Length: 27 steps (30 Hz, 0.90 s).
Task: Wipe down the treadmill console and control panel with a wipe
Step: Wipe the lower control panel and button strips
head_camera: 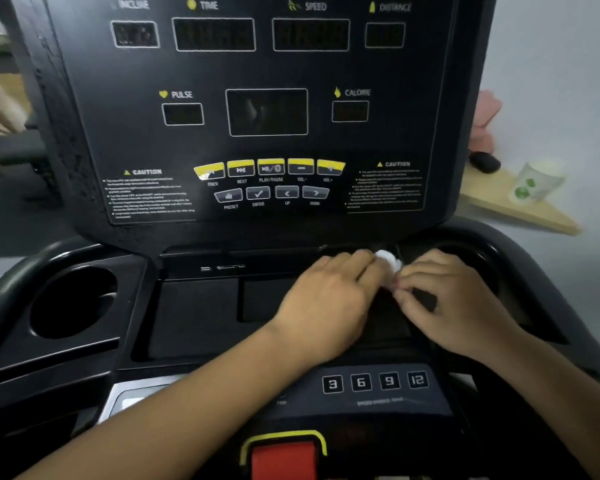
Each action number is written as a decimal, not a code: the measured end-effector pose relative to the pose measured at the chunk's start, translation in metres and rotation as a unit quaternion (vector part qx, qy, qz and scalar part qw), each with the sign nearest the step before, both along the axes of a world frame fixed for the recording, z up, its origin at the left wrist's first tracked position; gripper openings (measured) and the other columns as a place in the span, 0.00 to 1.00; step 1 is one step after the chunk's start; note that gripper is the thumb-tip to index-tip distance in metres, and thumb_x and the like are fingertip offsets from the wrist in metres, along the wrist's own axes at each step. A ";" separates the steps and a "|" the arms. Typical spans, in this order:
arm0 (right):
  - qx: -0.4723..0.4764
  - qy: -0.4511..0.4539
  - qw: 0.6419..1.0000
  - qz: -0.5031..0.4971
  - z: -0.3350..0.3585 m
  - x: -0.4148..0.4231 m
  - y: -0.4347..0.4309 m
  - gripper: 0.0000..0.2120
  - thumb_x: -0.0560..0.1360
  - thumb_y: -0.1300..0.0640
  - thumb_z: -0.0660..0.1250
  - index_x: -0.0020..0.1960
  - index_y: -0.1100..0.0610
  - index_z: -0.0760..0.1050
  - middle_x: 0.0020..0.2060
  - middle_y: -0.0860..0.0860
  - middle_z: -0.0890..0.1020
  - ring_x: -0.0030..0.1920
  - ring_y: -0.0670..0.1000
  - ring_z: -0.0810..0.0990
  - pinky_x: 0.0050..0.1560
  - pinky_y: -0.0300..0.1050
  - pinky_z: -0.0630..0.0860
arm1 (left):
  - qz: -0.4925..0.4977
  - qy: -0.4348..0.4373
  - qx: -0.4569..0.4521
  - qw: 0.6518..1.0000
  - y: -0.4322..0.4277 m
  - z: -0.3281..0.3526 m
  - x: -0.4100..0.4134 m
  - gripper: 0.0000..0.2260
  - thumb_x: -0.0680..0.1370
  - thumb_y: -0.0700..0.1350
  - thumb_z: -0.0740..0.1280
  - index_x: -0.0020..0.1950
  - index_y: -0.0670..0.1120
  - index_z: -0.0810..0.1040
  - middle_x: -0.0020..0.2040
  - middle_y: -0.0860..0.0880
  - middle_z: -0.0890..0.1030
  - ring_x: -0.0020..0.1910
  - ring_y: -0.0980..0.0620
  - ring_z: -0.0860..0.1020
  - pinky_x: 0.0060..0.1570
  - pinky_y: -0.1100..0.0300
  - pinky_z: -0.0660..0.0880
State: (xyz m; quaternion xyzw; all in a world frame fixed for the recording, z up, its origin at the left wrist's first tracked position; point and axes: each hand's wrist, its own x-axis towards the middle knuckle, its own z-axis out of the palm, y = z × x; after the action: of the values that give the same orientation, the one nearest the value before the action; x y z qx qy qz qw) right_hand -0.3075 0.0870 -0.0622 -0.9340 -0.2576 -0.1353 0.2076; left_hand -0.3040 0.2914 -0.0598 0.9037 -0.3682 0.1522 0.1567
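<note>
Console (395, 133) labels: PULSE (181, 94), CALORIE (357, 92), SPEED (315, 6)

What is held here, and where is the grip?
A bunched white wipe, pinched by both hands' fingertips: left hand on its left side, right hand at its lower edge.

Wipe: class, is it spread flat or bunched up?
Bunched up: the wipe is a small white wad pinched between the left hand and right hand.
</note>
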 end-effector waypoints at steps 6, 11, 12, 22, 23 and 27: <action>0.064 0.030 0.997 0.020 0.018 -0.003 -0.010 0.04 0.71 0.59 0.69 0.41 0.56 0.83 0.42 0.44 0.82 0.47 0.44 0.79 0.51 0.44 0.75 | -0.048 0.091 0.048 0.994 0.002 -0.008 0.006 0.22 0.76 0.44 0.66 0.70 0.45 0.72 0.55 0.48 0.80 0.51 0.47 0.75 0.52 0.49 0.74; -0.039 0.085 0.995 0.034 0.007 -0.005 -0.006 0.15 0.72 0.45 0.63 0.53 0.49 0.83 0.49 0.38 0.80 0.54 0.41 0.73 0.55 0.47 0.72 | -0.072 0.069 0.014 0.995 0.009 -0.006 0.006 0.10 0.75 0.49 0.64 0.53 0.48 0.80 0.50 0.52 0.79 0.48 0.49 0.76 0.47 0.50 0.75; -0.045 0.079 0.995 0.039 0.006 -0.005 -0.003 0.14 0.72 0.45 0.63 0.50 0.49 0.83 0.46 0.38 0.80 0.51 0.42 0.74 0.53 0.50 0.72 | -0.068 0.065 -0.012 0.996 0.010 -0.006 0.005 0.07 0.74 0.47 0.65 0.50 0.47 0.79 0.50 0.51 0.79 0.47 0.48 0.76 0.46 0.49 0.75; 0.131 0.110 0.983 -0.064 0.026 0.001 -0.001 0.06 0.70 0.52 0.72 0.37 0.50 0.77 0.37 0.44 0.81 0.43 0.45 0.79 0.50 0.47 0.75 | -0.072 0.072 -0.038 0.994 0.035 0.001 0.003 0.10 0.72 0.39 0.60 0.46 0.45 0.80 0.50 0.50 0.81 0.48 0.50 0.79 0.48 0.52 0.76; 0.172 0.143 0.973 -0.055 0.028 -0.001 0.001 0.06 0.70 0.54 0.73 0.37 0.50 0.77 0.37 0.45 0.82 0.42 0.45 0.81 0.49 0.46 0.77 | -0.039 0.116 -0.099 0.987 0.032 0.001 -0.001 0.08 0.73 0.39 0.61 0.48 0.45 0.79 0.50 0.51 0.81 0.48 0.51 0.79 0.49 0.54 0.76; 0.257 0.207 0.944 -0.005 0.029 -0.005 0.011 0.11 0.70 0.64 0.74 0.39 0.51 0.76 0.40 0.48 0.84 0.42 0.48 0.84 0.46 0.46 0.80 | 0.051 0.274 -0.241 0.930 0.016 0.006 -0.002 0.12 0.74 0.43 0.74 0.55 0.48 0.77 0.50 0.54 0.80 0.44 0.59 0.80 0.46 0.61 0.78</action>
State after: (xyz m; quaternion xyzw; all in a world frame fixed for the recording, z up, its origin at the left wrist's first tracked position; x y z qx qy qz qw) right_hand -0.3129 0.0985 -0.0332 -0.8577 -0.1609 -0.0018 0.4883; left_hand -0.3058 0.3072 -0.0538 0.8630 -0.2165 -0.0091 0.4563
